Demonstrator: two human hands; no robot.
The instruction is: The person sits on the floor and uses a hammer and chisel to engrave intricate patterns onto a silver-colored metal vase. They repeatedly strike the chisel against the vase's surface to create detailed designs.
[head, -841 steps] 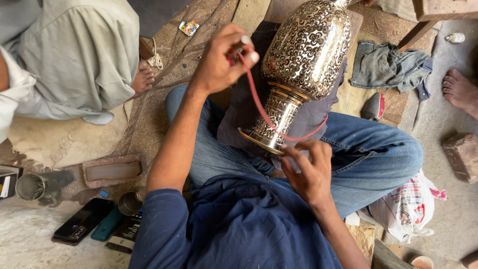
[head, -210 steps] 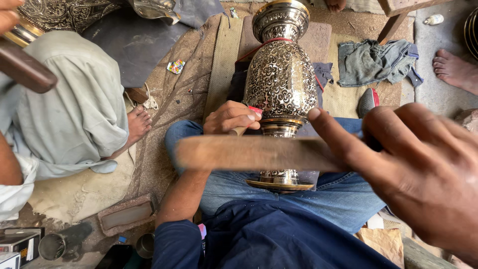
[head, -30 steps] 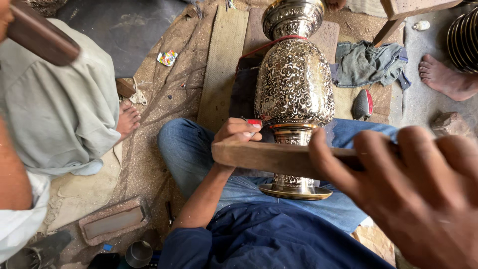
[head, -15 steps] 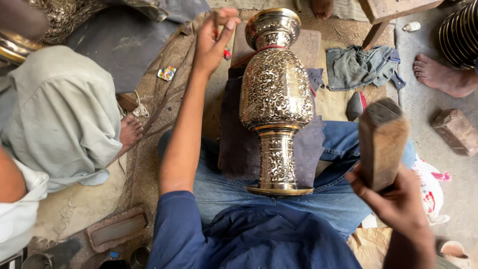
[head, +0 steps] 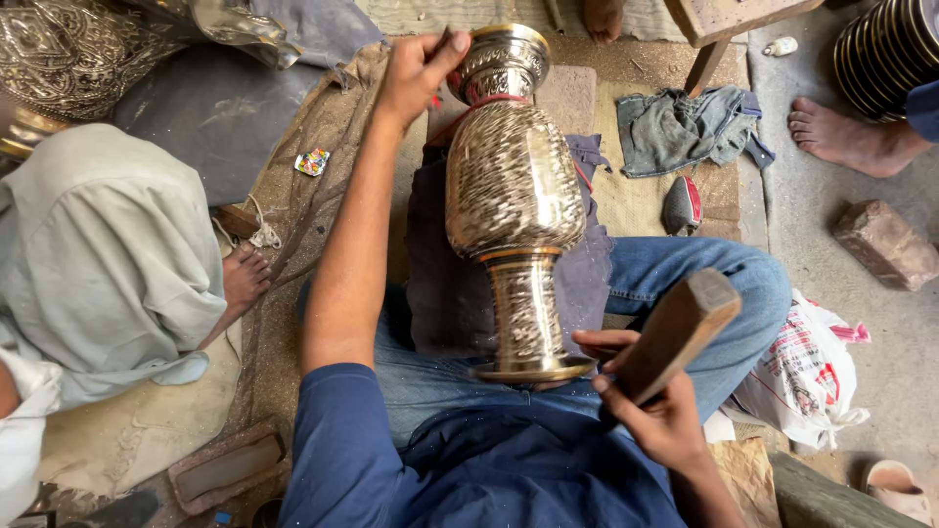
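Note:
A tall engraved brass vase point(head: 514, 186) lies tilted across my lap on a dark cloth point(head: 440, 264), its foot toward me and its mouth pointing away. My left hand point(head: 419, 66) reaches out to the vase's rim and grips it, with a red band around the neck just below. My right hand point(head: 653, 409) is closed on a wooden block point(head: 677, 330), held up beside the vase's foot with its fingertips close to the base.
A person in grey-green clothes point(head: 98, 254) sits at my left, bare foot point(head: 240, 279) near my knee. Another bare foot point(head: 843, 137) and stacked metal plates point(head: 885, 54) are at upper right. A brick point(head: 885, 244), a plastic bag point(head: 802, 362) and a blue rag point(head: 685, 127) lie around.
The vase has rolled and blurs as it turns. My left hand has stayed up at the rim, and my right hand has kept the wooden block beside the foot.

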